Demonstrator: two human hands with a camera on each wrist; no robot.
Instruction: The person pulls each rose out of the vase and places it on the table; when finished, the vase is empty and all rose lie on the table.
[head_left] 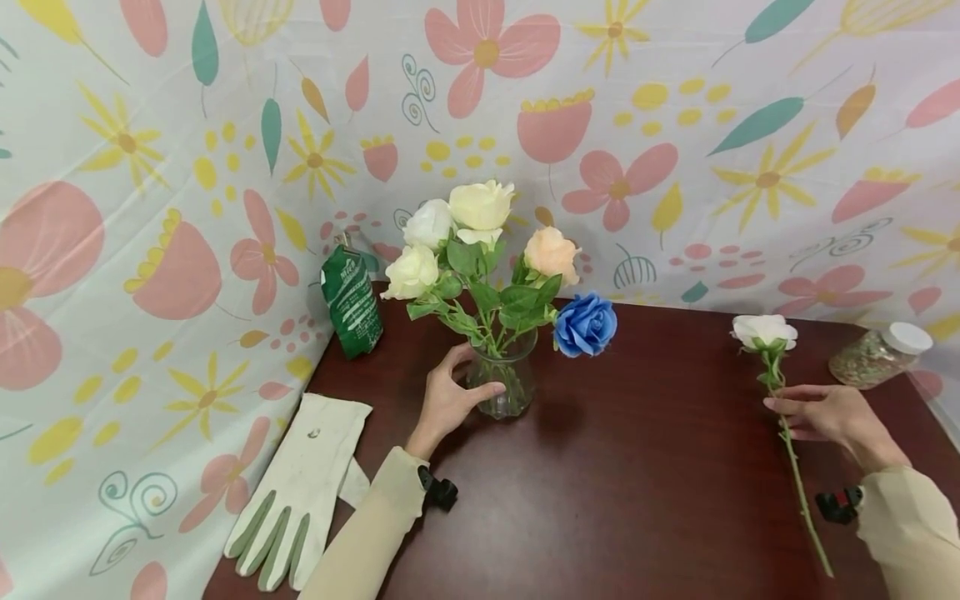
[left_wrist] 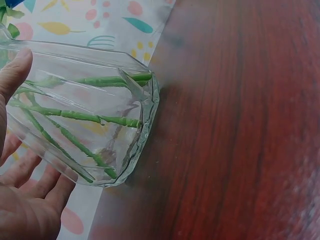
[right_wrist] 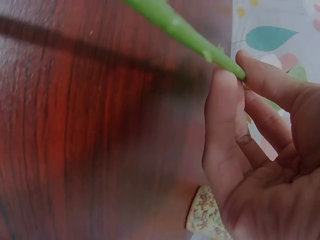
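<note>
- Pinching the white rose by its stem, the right hand had it well right of the glass vase.
- Five blooms were in, this one seemingly left.
- Left hand was curled round the vase.

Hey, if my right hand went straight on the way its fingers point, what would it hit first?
Likely the blue rose, which juts from the glass vase toward your right hand; depth is unclear, so the hand might pass below it and meet the vase instead.
</note>
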